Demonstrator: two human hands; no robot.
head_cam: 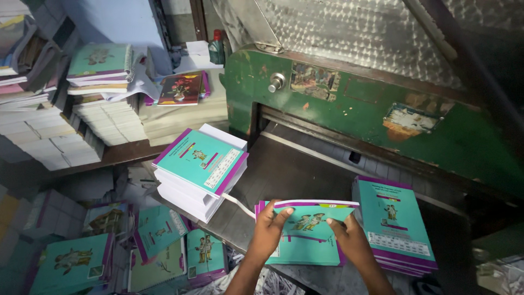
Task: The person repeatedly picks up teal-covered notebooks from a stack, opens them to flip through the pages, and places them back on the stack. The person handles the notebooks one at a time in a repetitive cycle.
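A small stack of teal booklets with purple edges (308,232) lies on the dark metal bed (289,169) of a green paper-cutting machine (382,109). My left hand (268,230) presses flat on the stack's left side, fingers spread. My right hand (349,237) rests on its right part, fingers lying over the cover. A taller pile of the same booklets (201,169) stands at the bed's left corner. Another pile (396,224) sits just right of my right hand.
Several teal booklets (158,235) lie scattered on the floor at lower left. Shelves at upper left hold stacks of white paper (49,136) and spiral-bound notebooks (101,63). A red-covered book (180,88) lies on a paper pile behind.
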